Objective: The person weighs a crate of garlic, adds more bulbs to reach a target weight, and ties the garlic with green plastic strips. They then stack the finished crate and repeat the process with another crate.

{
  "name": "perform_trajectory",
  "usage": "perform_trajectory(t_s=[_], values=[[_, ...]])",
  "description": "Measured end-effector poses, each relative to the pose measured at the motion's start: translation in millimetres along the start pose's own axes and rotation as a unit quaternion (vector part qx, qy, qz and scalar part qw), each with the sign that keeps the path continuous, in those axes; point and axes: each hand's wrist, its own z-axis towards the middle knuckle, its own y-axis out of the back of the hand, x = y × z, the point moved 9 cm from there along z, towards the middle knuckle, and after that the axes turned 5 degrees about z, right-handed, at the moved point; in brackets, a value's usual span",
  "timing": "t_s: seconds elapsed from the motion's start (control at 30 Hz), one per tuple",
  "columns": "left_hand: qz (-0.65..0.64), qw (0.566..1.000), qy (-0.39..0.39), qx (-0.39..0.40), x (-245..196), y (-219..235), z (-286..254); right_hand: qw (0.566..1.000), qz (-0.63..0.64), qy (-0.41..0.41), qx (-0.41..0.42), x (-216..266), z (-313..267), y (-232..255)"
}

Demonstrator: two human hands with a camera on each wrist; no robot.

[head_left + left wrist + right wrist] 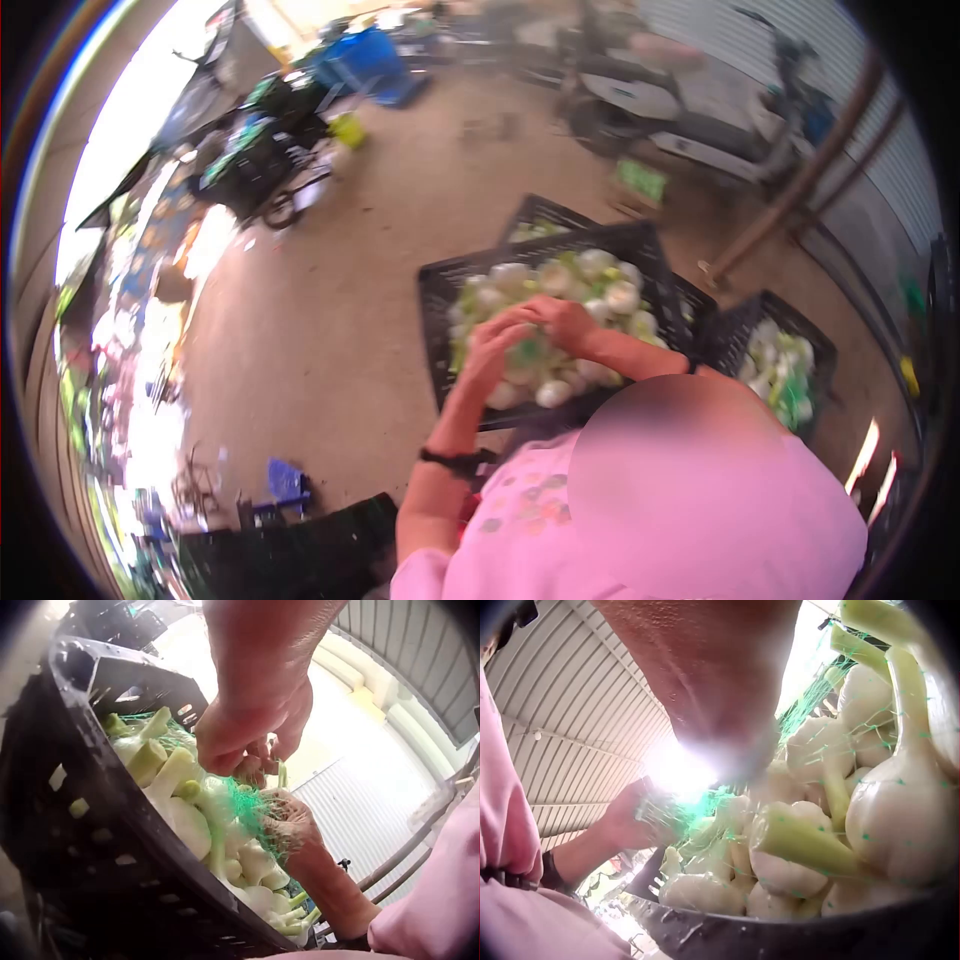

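Both hands meet over a black crate of white bulbs with pale green stems. In the left wrist view, the left hand comes from above with curled fingers, pinching at a bunched green net. The right hand holds the net from the other side, its fingers bent around the mesh. Green mesh lies over bulbs in the right wrist view, where the right hand looms large and its fingertips are hidden. Opposite it, the left hand is at the net.
Another black crate lies partly beneath the full one. A further crate at the right holds bulbs and green net. A scooter, wooden poles, a blue bin and a cart stand around the concrete floor.
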Motion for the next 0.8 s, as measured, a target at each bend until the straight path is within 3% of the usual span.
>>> perform_trajectory(t_s=[0.03, 0.07, 0.1, 0.2, 0.3, 0.53, 0.63, 0.73, 0.8], values=[[-0.112, 0.993, 0.042, -0.015, 17, 1, 5, 0.997, 0.001, -0.071, 0.006, -7, 4, 0], [-0.227, 0.973, -0.015, -0.037, 50, 22, 15, 0.999, 0.014, -0.05, -0.01, -4, 3, 3], [-0.352, 0.933, 0.0, -0.067, 55, 19, 16, 0.997, -0.038, -0.068, 0.025, -14, 2, 0], [-0.344, 0.937, 0.02, -0.061, 50, 13, 10, 0.995, 0.001, -0.084, 0.053, 0, 4, 3], [-0.369, 0.926, 0.022, -0.074, 61, 23, 9, 0.993, -0.062, -0.054, 0.085, 13, 3, -3], [-0.333, 0.939, 0.044, -0.078, 67, 23, 6, 0.987, -0.032, 0.026, 0.156, 33, 6, 10], [-0.287, 0.945, 0.102, -0.117, 65, 14, 11, 0.956, -0.178, 0.091, 0.215, 33, 1, 14], [-0.099, 0.991, 0.068, -0.067, 56, 7, 19, 0.931, -0.258, 0.152, 0.208, 41, 10, 16], [0.107, 0.986, -0.004, -0.13, 34, 7, 14, 0.924, -0.298, 0.206, 0.121, 72, 18, 23]])
